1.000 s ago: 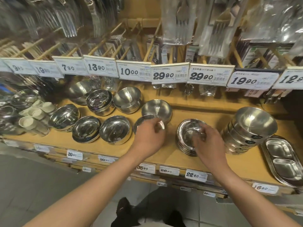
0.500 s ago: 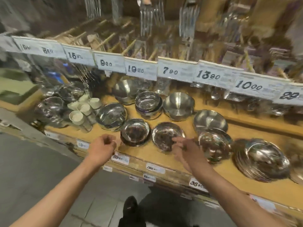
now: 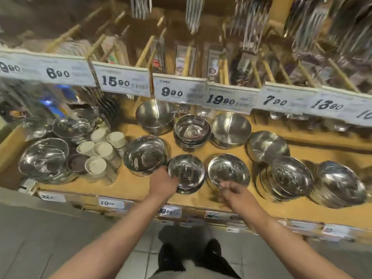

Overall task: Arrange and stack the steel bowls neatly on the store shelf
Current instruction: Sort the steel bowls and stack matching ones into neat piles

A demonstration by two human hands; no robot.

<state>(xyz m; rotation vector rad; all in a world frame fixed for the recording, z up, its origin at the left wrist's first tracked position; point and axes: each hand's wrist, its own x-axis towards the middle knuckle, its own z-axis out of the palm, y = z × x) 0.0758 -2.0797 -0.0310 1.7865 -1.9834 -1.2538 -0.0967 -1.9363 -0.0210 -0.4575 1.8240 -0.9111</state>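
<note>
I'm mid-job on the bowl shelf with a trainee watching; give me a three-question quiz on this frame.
1. True or false: the left hand is at the near-left rim of the middle front bowl.
2. Which things stand between the big bowl stack at far left and the front-left bowl? A) forks B) white cups C) trays
3. Fill in: the price tag above the back row, between the 15.90 and 19.90 tags, reads ____.

Key: 1 true; 2 B; 3 9.90
</note>
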